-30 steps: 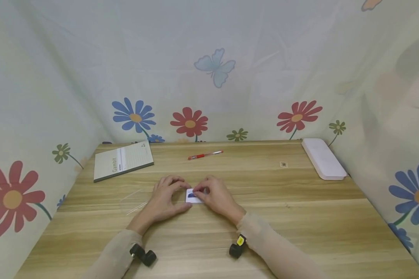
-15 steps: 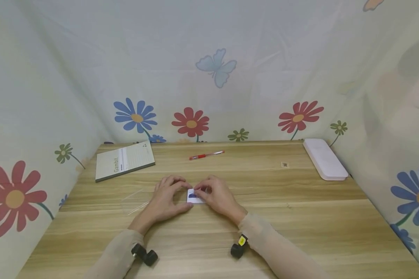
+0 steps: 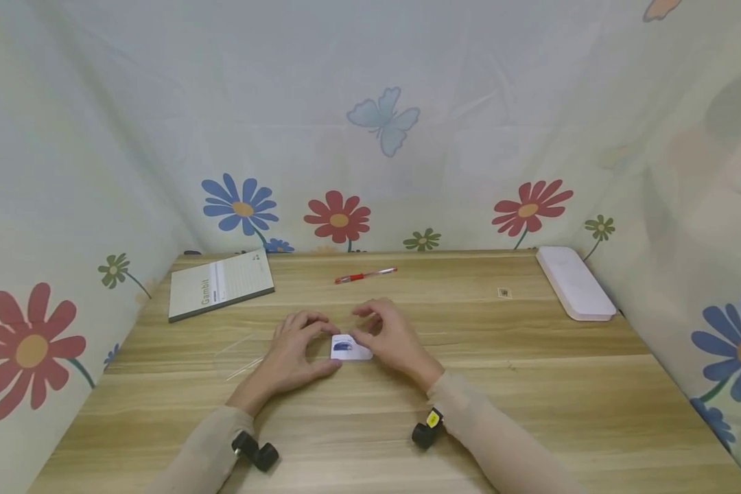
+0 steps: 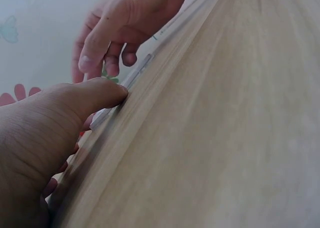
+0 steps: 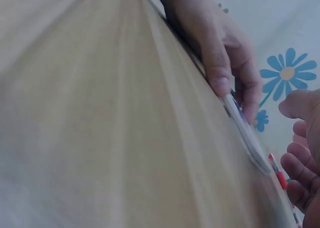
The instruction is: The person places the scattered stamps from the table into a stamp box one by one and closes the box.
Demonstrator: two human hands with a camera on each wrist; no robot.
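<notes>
A small white card with a dark blue picture lies flat on the table in front of me. My left hand holds its left end, thumb at the near edge and fingertip at the far edge. In the left wrist view the thumb tip touches the card's side. Just over the card's right end is my right hand, fingers loosely bent. The right wrist view shows the right hand's thumb and fingers apart, with nothing between them, clear of the white card.
Left of my left hand lies a clear plastic piece with faint edges. A notebook sits at the back left, and a red pen at the back middle. To the right are a small printed square and a white case.
My right hand has come off the card's surface, moving slightly up and right with its fingers parting, so more of the picture shows. The left hand stays in place on the card.
</notes>
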